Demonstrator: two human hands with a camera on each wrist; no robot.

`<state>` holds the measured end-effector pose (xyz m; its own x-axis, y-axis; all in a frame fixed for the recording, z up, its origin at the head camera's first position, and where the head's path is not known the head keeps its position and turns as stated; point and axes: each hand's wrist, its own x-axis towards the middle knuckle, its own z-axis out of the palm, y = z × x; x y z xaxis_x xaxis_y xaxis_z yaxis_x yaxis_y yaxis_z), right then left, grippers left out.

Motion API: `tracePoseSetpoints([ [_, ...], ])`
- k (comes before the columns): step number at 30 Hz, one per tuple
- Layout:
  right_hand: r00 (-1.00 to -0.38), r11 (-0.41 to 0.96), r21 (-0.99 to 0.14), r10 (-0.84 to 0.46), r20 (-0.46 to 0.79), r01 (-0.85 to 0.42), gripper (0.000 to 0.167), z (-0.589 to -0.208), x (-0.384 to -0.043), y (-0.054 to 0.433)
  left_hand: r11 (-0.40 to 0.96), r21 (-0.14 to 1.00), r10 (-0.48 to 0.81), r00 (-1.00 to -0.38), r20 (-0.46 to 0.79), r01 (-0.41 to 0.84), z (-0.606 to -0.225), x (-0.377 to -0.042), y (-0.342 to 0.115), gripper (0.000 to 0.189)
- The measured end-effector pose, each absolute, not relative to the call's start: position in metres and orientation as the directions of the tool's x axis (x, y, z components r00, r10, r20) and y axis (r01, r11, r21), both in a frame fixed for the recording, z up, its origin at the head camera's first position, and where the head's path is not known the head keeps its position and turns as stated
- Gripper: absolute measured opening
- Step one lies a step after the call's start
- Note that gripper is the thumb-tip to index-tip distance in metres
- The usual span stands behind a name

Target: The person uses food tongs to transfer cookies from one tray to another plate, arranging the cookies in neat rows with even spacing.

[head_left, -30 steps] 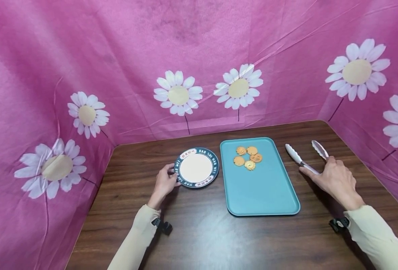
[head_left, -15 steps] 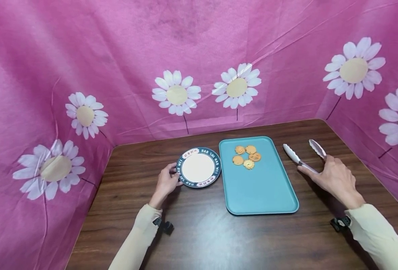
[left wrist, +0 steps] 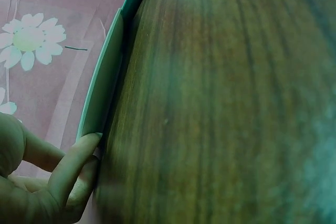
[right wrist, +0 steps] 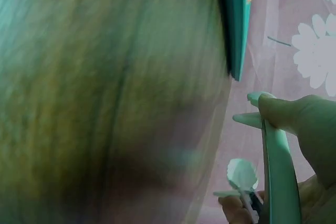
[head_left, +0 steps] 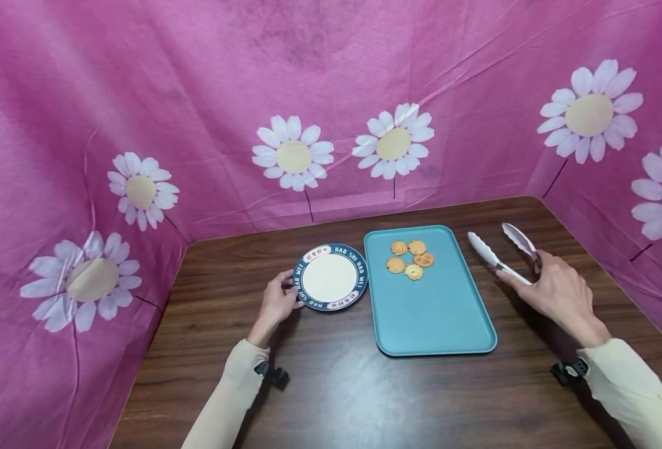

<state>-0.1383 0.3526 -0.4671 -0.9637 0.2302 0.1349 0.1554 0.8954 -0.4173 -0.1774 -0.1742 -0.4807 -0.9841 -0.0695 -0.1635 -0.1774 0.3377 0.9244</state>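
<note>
In the head view, a round plate with a dark blue lettered rim lies left of a turquoise tray, right at its edge. My left hand pinches the plate's left rim. Seen from the left wrist, fingers curl at the plate's edge. Several cookies sit in a loose ring on the tray's far half. To the right of the tray, my right hand grips metal tongs with scalloped tips, which point away and stand apart. The tongs' arm runs under the thumb in the right wrist view.
All this is on a dark brown wooden table. A pink cloth printed with white daisies hangs behind it and along both sides. Each wrist wears a black strap with a small camera.
My left hand has slid the plate slightly right, up to the tray's edge. My right hand has squeezed the tongs, so their tips are closer together. The cookies stay in place.
</note>
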Motion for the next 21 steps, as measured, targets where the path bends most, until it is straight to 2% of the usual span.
tracePoseSetpoints([
  [6, -0.963, 0.901, -0.423, 0.193, 0.188, 0.098, 0.084, -0.458, -0.135, 0.343, 0.333, 0.924, -0.073, -0.982, -0.172, -0.187, -0.482, -0.177, -0.174, 0.053],
  [15, -0.960, 0.915, -0.401, 0.078, 0.268, -0.038, 0.065, -0.444, -0.127, 0.321, 0.332, 0.925, -0.084, -0.982, -0.167, -0.186, -0.481, -0.177, -0.174, 0.054],
  [21, -0.969, 0.922, -0.372, -0.014, 0.247, -0.109, 0.063, -0.440, -0.118, 0.306, 0.329, 0.924, -0.076, -0.981, -0.181, -0.196, -0.482, -0.177, -0.175, 0.053],
])
